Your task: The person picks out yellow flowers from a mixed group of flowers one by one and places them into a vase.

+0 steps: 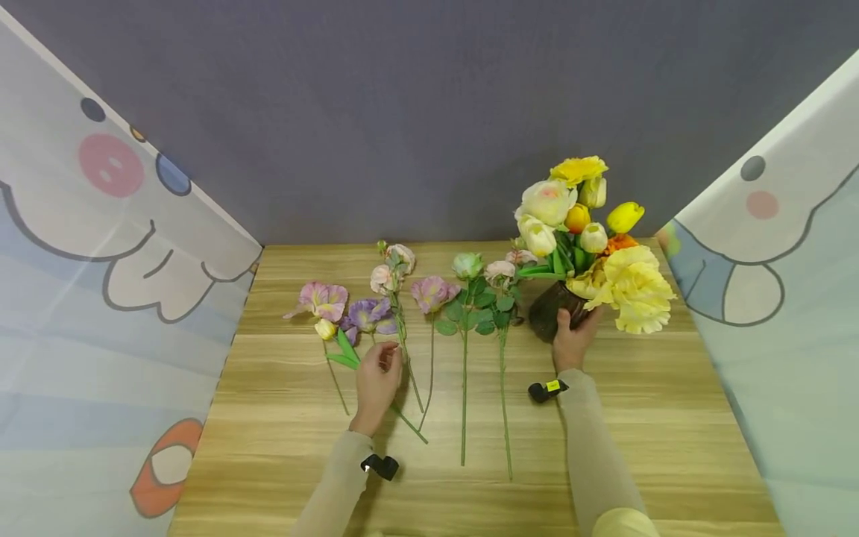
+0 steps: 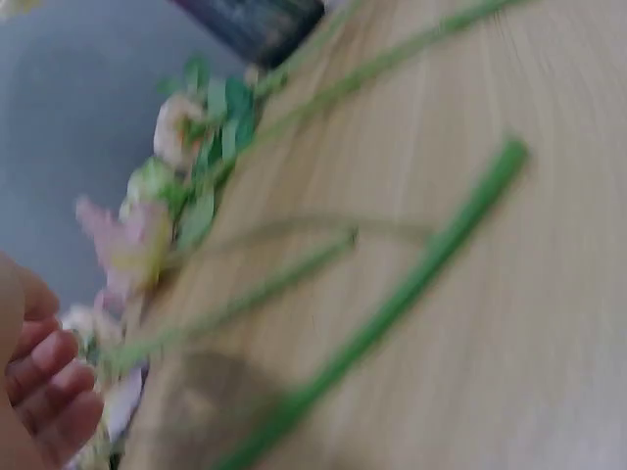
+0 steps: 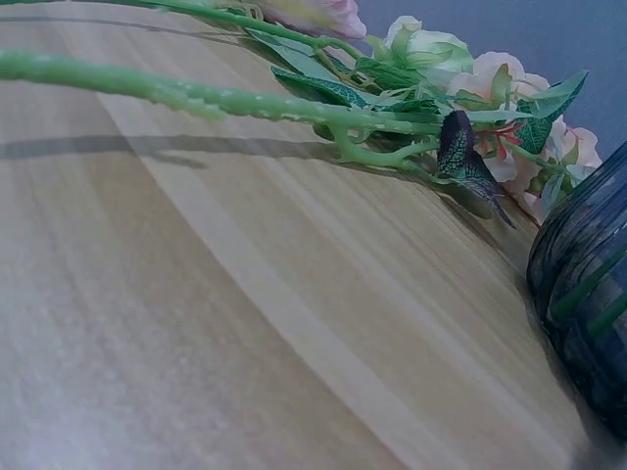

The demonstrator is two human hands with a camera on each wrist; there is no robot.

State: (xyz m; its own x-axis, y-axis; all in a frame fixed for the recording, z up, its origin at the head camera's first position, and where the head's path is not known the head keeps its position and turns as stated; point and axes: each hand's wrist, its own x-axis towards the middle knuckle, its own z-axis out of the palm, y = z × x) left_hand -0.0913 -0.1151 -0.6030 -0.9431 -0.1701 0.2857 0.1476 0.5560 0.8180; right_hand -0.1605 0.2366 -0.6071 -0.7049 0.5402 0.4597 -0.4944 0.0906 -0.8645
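Note:
My right hand (image 1: 573, 344) grips the side of a dark glass vase (image 1: 549, 313), which leans on the table and holds a bouquet of yellow, white and orange flowers (image 1: 634, 287). In the right wrist view the ribbed vase (image 3: 588, 294) shows green stems through its wall. My left hand (image 1: 379, 380) hovers over the flower stems, fingers loosely bent, with nothing seen in them. Beneath and beside it lie a white-yellow tulip (image 1: 325, 330), a purple flower (image 1: 369, 315) and a pale pink rose stem (image 1: 400, 317). A thick green stem (image 2: 392, 304) crosses the left wrist view.
Right of the left hand lie a mauve flower (image 1: 432, 293), a green rose (image 1: 467, 265) and a pink rose stem (image 1: 503, 373). A pink-purple flower (image 1: 323, 300) lies at the far left. Printed cloth walls (image 1: 74, 298) and a grey back panel (image 1: 403, 119) enclose the wooden table (image 1: 637, 447).

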